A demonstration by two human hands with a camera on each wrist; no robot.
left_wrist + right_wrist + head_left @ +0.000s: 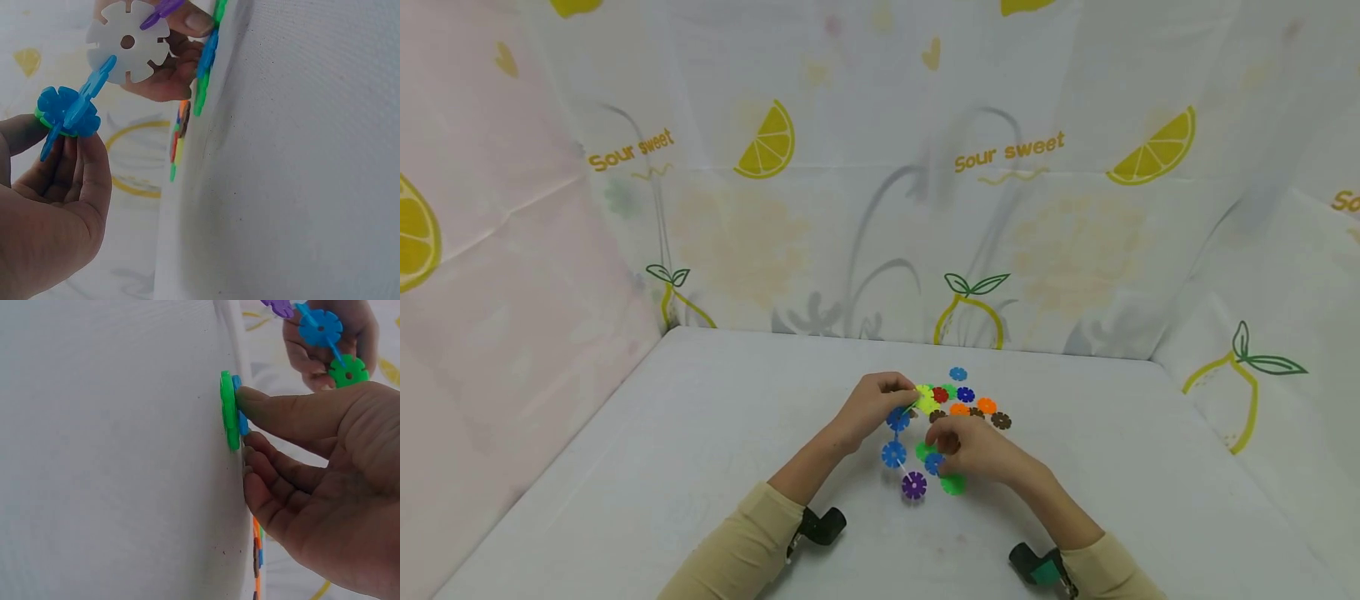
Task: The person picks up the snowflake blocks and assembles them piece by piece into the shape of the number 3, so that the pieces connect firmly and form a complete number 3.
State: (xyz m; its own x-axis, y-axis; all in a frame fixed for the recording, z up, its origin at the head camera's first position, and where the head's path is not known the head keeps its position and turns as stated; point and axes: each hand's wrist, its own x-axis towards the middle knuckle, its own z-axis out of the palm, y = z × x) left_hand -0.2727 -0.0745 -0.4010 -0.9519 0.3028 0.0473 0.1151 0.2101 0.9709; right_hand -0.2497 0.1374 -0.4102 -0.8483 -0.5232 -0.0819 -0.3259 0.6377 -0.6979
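My left hand (871, 408) pinches a green snowflake disc (349, 371) at one end of a linked chain. Blue discs (893, 454), a white disc (127, 42) seen nearly edge-on in the head view, and a purple disc (913, 485) make up the rest, hanging toward me above the table. My right hand (981, 448) is down at the table, thumb and fingertips at opposite edges of a loose blue disc (242, 412). Green discs (953, 484) lie on either side of that blue one, close against it.
Beyond my hands lie several loose discs, among them a yellow disc (927, 398), a red disc (940, 395), an orange disc (987, 406), a brown disc (1001, 421) and a blue disc (958, 374) farthest back. A lemon-print cloth (865, 208) hangs behind the white table (625, 467).
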